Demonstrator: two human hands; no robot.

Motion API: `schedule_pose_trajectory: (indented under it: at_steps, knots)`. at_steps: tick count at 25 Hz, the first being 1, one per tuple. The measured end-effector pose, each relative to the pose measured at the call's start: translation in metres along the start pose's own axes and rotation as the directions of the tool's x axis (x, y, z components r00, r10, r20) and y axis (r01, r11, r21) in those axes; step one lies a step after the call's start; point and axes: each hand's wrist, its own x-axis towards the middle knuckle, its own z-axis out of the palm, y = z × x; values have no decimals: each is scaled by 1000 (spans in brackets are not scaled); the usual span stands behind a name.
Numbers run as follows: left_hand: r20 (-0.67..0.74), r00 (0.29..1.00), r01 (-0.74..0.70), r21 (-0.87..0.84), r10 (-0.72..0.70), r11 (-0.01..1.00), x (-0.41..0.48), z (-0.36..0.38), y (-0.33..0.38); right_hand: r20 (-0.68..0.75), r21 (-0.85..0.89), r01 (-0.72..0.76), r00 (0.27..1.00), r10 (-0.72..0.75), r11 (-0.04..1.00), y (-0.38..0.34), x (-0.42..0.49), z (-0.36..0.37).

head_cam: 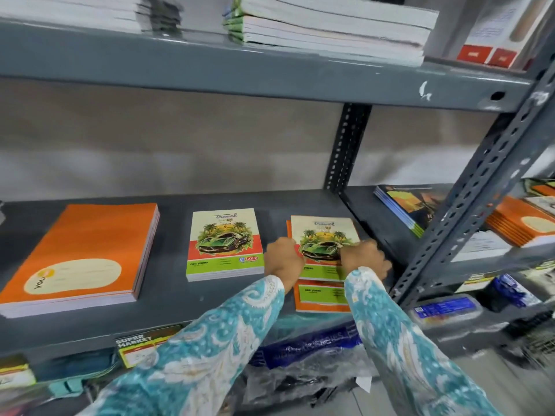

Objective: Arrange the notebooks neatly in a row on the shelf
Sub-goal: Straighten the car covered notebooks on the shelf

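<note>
- The top car-cover notebook (324, 235) is lying on the right-hand pile (319, 295) on the grey shelf (168, 295), near the upright post; it is sitting further back than the notebook under it, whose lower edge is showing in front.
- The left hand (283, 256) is closing on the top notebook's left edge and the right hand (365, 258) on its right edge, so each grip is grasping that notebook from a side; how far the fingers are curling under is hidden.
- To do this step well, I judge the hands should be drawing the top notebook forward until its edges are meeting those below, then pressing both sides inward to square the pile.
- The middle pile (225, 244), with the same cover, is standing apart to the left with a gap of bare shelf; its front edge is giving a line to match.
- The orange stack (81, 256), further left, is lying slightly turned, so it probably needs straightening too.
- The risk is pushing the pile askew against the post.
</note>
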Motion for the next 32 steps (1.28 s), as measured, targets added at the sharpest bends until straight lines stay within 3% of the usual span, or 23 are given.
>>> schedule_pose_trajectory:
  at_steps: [3, 6, 9, 12, 16, 19, 22, 24, 25, 26, 28, 30, 32]
  knots:
    - [-139, 990, -39, -83, 27, 996, 6, -31, -8, 45, 246, 148, 985, -164, 958, -27, -10, 4]
    - [-310, 950, 1, -96, -31, 995, 12, -73, -28, 91, 387, 226, 955, -281, 894, -57, -34, 27]
    - [-377, 901, 171, -147, -215, 974, 16, -107, -57, 180, 377, 293, 907, -380, 879, -78, -63, 54]
    - [-342, 885, 284, -137, -315, 949, 18, -117, -88, 259, 321, 333, 869, -421, 887, -81, -80, 76]
    - [-280, 913, 298, -39, -297, 954, 14, -117, -111, 307, 178, 486, 799, -517, 856, -69, -90, 97]
    - [-287, 926, 297, 149, -246, 943, 14, -116, -105, 295, 170, 534, 774, -560, 828, -65, -83, 91]
    - [-315, 947, 162, 284, -67, 945, 14, -97, -79, 114, 45, 538, 834, -539, 842, -43, -60, 74]
    - [-243, 969, -13, 135, 46, 991, 14, -71, -51, 32, -126, 417, 909, -416, 900, -20, -38, 60]
    - [-168, 984, -54, -6, 52, 999, 13, -54, -35, 60, -200, 306, 952, -300, 931, -10, -29, 52]
    - [-73, 996, -56, -138, 46, 989, 8, -39, -18, 97, -248, 192, 980, -172, 950, -2, -23, 44]
    - [148, 989, 30, -229, 4, 973, -2, -11, 10, 132, -265, 70, 991, -36, 962, 8, -18, 36]
    - [252, 964, 137, -182, -89, 974, -8, 12, 26, 110, -269, 107, 991, -80, 957, 17, -16, 33]
    - [198, 968, 177, -93, -156, 980, -8, 24, 32, 98, -242, 156, 986, -135, 958, 21, -14, 28]
